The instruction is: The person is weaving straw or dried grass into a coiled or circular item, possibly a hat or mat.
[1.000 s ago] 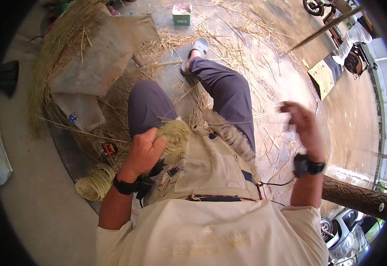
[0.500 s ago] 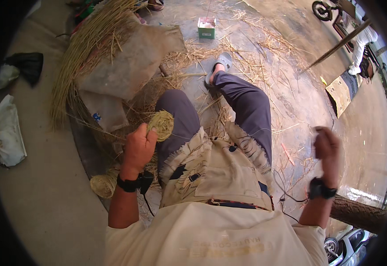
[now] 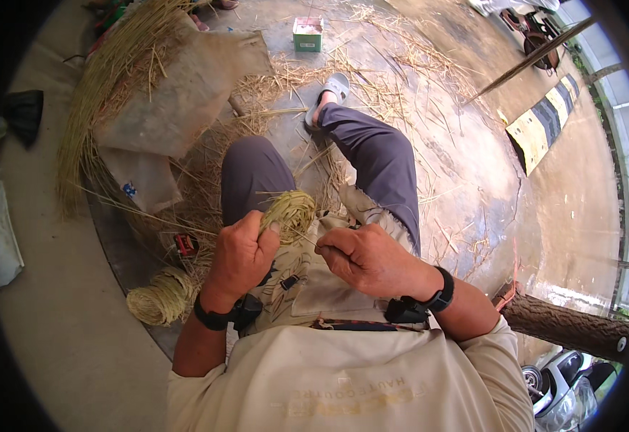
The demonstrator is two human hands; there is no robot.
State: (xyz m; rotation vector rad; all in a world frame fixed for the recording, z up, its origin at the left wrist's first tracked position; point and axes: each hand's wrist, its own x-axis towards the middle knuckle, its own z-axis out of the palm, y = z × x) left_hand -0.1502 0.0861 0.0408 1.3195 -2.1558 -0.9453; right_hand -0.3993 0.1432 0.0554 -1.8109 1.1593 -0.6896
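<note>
My left hand (image 3: 244,253) is closed around the edge of a small greenish-yellow coiled straw piece (image 3: 291,214) above my lap, beside my bent left knee (image 3: 253,173). Just right of the coil, my right hand (image 3: 361,261) is pinched on a thin strand running from it; the strand is hard to make out. A tan, frayed apron (image 3: 314,291) covers my lap under both hands. Below and left lies a larger roll of plaited straw (image 3: 157,299), with a small red-and-black object (image 3: 186,245) above it.
Long straw (image 3: 87,122) and a dusty sheet (image 3: 149,126) lie at left among loose scraps. A green box (image 3: 307,39) stands ahead. At right are a leaning pole (image 3: 534,59), a patterned mat (image 3: 545,122), a log (image 3: 566,327) and parked two-wheelers (image 3: 563,385).
My right hand has swung in from the far right to beside the coil. My left hand still grips the coil, now turned and slightly lower-right relative to my knee.
</note>
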